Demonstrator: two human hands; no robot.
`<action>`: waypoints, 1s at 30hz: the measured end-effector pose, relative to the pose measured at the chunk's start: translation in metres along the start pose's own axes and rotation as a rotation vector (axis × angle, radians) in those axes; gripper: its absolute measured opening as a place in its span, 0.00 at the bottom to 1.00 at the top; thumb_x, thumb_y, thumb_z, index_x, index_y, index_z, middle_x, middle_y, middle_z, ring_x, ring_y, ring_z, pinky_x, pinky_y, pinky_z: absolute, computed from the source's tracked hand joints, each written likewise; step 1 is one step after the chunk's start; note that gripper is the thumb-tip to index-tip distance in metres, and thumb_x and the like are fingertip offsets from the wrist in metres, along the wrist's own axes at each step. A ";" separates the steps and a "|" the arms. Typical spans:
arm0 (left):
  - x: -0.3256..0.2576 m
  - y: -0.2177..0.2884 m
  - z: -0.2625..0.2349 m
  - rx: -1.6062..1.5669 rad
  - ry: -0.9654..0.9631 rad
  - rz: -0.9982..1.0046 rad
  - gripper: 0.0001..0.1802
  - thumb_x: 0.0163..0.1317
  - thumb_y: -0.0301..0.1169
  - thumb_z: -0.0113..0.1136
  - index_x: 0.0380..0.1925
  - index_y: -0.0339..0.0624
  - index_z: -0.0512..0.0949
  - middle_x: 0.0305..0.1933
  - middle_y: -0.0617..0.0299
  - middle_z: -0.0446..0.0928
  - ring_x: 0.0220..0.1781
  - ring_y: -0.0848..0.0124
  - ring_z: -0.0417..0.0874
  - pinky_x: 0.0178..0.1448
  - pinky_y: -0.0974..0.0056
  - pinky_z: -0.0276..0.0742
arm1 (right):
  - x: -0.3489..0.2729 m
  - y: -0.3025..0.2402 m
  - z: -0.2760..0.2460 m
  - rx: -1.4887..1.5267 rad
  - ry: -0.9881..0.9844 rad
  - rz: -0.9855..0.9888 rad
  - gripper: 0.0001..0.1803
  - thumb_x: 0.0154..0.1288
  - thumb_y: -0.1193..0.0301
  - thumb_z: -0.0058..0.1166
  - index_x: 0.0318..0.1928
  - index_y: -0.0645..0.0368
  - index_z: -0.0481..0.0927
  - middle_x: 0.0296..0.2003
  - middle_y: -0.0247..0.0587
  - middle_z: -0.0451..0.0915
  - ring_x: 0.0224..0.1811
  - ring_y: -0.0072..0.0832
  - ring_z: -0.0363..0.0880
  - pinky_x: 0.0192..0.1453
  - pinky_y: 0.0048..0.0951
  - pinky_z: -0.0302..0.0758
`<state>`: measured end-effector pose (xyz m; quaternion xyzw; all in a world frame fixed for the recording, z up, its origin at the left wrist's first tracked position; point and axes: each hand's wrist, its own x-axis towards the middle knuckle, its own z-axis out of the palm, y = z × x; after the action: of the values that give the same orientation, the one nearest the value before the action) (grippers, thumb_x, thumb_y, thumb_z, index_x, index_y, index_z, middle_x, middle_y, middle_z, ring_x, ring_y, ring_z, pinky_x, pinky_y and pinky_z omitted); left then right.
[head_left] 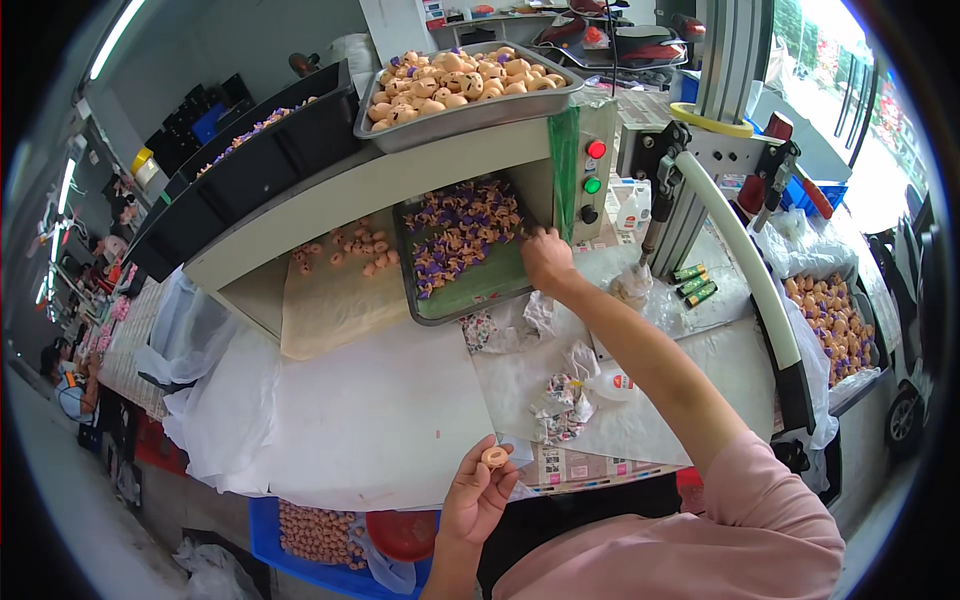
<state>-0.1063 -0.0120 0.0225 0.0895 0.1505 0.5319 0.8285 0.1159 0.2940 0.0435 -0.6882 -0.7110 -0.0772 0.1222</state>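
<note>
A small peach-coloured ring (495, 457) is held in the left hand (478, 497), near the front edge of the bench (400, 400). It is gripped between the tips of thumb and forefinger, its opening turned upward, while the other fingers are loosely curled. The right hand (547, 262) is stretched forward to the right side of a black-rimmed tray (492, 277) with a greenish floor. Its fingers are bent down at the tray's edge; whether they are clamped on anything cannot be told, as the tips are hidden.

Purple-and-peach pieces (450, 235) are spread over the back and left of the tray, which is set partly inside the opening of a beige cabinet (390, 170). To the left of the tray, small peach pieces (370, 245) are scattered on a brown sheet (335, 310). On the cabinet, a metal tray (470, 118) is heaped with peach heads (455, 85), and a long black bin (250, 170) is placed beside it. A red light (596, 149) and a green light (591, 185) are mounted on the cabinet's right face. On the bench's right, a bottle (610, 384) is laid beside a crumpled patterned cloth (562, 408). Below the front edge, more peach pieces are held in a blue crate (265, 540).
</note>
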 end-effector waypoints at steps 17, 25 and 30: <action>0.054 -0.052 0.020 0.376 0.038 0.028 0.21 0.64 0.29 0.59 0.56 0.34 0.71 0.50 0.56 0.78 0.49 0.70 0.81 0.57 0.65 0.79 | -0.232 0.019 -0.109 1.159 -0.159 -0.232 0.12 0.57 0.76 0.63 0.43 0.60 0.83 0.32 0.41 0.82 0.32 0.30 0.80 0.37 0.28 0.77; 0.059 -0.072 0.023 0.583 0.033 0.073 0.20 0.62 0.29 0.63 0.52 0.33 0.75 0.45 0.58 0.80 0.44 0.72 0.82 0.51 0.68 0.80 | -0.242 0.044 -0.120 1.144 -0.160 -0.248 0.12 0.55 0.77 0.64 0.42 0.58 0.85 0.29 0.41 0.80 0.30 0.32 0.79 0.35 0.29 0.76; 0.060 -0.078 0.027 0.467 0.021 -0.018 0.18 0.60 0.29 0.64 0.49 0.33 0.76 0.42 0.56 0.81 0.39 0.70 0.84 0.46 0.67 0.83 | -0.243 0.055 -0.120 1.135 -0.238 -0.237 0.13 0.54 0.78 0.64 0.42 0.56 0.85 0.29 0.42 0.80 0.30 0.33 0.79 0.35 0.29 0.76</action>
<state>-0.0074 0.0101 0.0148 0.2717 0.2788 0.4760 0.7886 0.1841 0.0297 0.0872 -0.4350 -0.7220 0.3797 0.3812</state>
